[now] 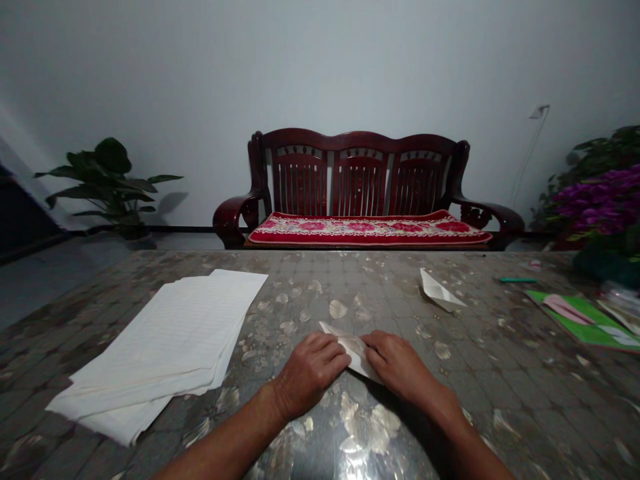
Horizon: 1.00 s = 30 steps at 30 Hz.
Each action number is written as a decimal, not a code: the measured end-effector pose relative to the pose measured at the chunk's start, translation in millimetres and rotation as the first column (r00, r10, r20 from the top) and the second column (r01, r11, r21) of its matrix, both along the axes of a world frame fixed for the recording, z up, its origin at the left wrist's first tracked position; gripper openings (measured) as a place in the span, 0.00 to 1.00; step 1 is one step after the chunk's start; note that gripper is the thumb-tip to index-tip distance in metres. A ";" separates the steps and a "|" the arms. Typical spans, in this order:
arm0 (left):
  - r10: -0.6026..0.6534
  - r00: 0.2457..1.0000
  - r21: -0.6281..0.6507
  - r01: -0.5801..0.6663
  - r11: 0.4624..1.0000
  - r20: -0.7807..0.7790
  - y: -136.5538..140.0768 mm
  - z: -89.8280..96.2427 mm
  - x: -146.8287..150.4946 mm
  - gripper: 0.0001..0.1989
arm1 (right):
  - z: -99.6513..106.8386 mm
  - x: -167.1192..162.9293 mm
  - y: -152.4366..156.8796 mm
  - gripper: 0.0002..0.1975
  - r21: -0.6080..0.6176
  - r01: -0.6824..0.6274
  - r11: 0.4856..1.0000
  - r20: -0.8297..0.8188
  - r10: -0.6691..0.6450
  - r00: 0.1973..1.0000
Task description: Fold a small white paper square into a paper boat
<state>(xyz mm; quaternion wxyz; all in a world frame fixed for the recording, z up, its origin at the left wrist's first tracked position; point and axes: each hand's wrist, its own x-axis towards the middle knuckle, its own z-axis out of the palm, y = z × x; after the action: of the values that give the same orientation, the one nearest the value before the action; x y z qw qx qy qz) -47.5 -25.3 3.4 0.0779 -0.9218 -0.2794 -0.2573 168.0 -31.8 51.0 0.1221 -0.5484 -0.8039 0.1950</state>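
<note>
A folded white paper lies low over the middle of the table, between my two hands. My left hand grips its left part, with the fingers curled over the edge. On the opposite side my right hand closes on the paper, fingers and thumb pressed together. A pointed corner sticks out past the left fingertips, and another edge shows beneath the right hand. Farther off to the right rests a folded paper boat, touched by neither hand.
A stack of white lined sheets covers the table's left side. At the right are a green pen, a green booklet and purple flowers. A wooden bench with a red cushion stands behind the patterned tabletop.
</note>
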 end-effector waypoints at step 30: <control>0.023 0.999 0.027 -0.025 0.999 0.045 4.4 -3.3 10.2 0.10 | 2.1 -17.4 4.2 0.10 0.015 0.180 0.984 0.311 -0.176 0.934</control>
<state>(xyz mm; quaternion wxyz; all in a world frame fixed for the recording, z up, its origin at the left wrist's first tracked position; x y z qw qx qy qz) -37.3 -20.9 0.1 0.0874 -0.9112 -0.2885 -0.2807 150.6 -27.6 53.2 0.0075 -0.6436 -0.7588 0.0999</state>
